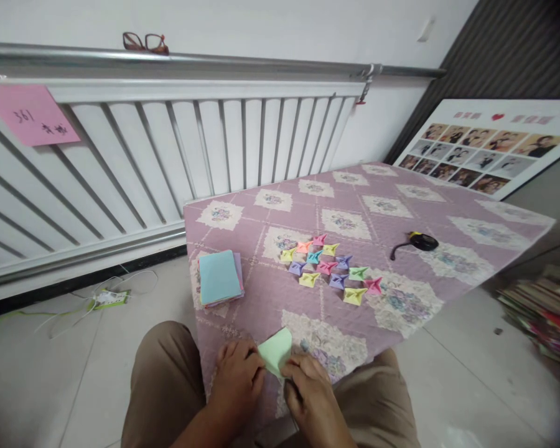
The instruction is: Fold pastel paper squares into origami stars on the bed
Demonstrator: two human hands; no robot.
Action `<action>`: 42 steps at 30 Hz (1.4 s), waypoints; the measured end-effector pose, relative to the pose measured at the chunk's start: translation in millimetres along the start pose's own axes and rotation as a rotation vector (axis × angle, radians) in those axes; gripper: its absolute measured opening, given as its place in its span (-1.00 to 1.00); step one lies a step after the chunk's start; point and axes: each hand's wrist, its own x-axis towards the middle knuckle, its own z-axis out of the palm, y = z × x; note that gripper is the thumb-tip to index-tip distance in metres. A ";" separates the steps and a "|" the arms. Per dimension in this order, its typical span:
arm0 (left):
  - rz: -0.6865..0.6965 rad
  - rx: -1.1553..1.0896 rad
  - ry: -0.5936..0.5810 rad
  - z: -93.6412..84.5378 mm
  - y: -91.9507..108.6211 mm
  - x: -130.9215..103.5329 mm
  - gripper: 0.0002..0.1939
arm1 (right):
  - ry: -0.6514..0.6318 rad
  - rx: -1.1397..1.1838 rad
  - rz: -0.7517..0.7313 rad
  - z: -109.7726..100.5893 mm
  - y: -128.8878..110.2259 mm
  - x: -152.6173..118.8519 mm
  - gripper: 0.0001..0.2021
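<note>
1. At the far left, we see a pink note with handwriting, hanging against the white radiator.
2. On the floor below, we have a power strip among loose cables.
3. Above the radiator, a pair of glasses rests on the metal pipe.
4. On the left end of our worktop, which is covered by a purple patterned cloth, we have a stack of paper with a light blue sheet on top.
5. Our left hand is at the near edge, its fingers curled and closed on the left side of the green paper.
6. This green paper, folded, is between our two hands, just above the cloth or touching it; we cannot tell which.
7. Our right hand pinches its lower right corner between thumb and fingers.
8. Beyond our hands, folded paper shapes in pink, yellow, purple, teal and green stand in a cluster.
9. Farther right lies a small black object.
10. A photo board leans behind the worktop's right end.
11. At the far right, books are piled up.
</note>
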 end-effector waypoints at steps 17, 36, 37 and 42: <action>-0.098 0.015 -0.017 -2.9 0.7 4.3 -0.90 | 0.136 -0.186 0.130 17.3 0.4 0.0 -0.90; -0.139 0.107 -0.061 -5.6 -0.6 14.2 -0.89 | 0.135 -0.314 0.151 19.5 0.2 6.8 -0.81; -0.141 0.110 -0.062 -6.0 -0.3 14.5 -0.88 | 0.136 -0.319 0.152 19.7 0.4 6.8 -0.81; -0.139 0.112 -0.067 -8.1 -0.7 15.2 -0.90 | 0.164 -0.289 0.140 20.1 1.4 5.1 -0.83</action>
